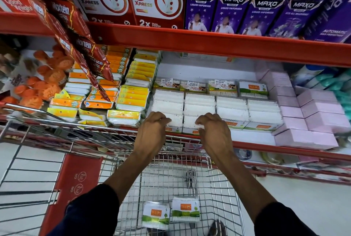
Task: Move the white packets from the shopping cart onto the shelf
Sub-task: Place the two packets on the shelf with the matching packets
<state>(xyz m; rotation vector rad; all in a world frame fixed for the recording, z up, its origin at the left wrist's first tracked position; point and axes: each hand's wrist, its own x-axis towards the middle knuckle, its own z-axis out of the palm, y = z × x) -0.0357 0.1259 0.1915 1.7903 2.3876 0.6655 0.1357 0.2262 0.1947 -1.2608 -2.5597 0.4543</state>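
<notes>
Two flat white packets (171, 212) in wire-mesh cart (226, 188), curled hands (182, 131) seemingly gripping stacked packets on red shelf (266, 147)

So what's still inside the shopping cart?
Two white Tulips packets lie on the shopping cart floor. The forearms and sleeves hide part of the basket, so more could be there.

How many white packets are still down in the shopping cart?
2. One white Tulips packet with a green label lies on the wire cart floor, the other beside it to the right. Arms might hide more.
</notes>
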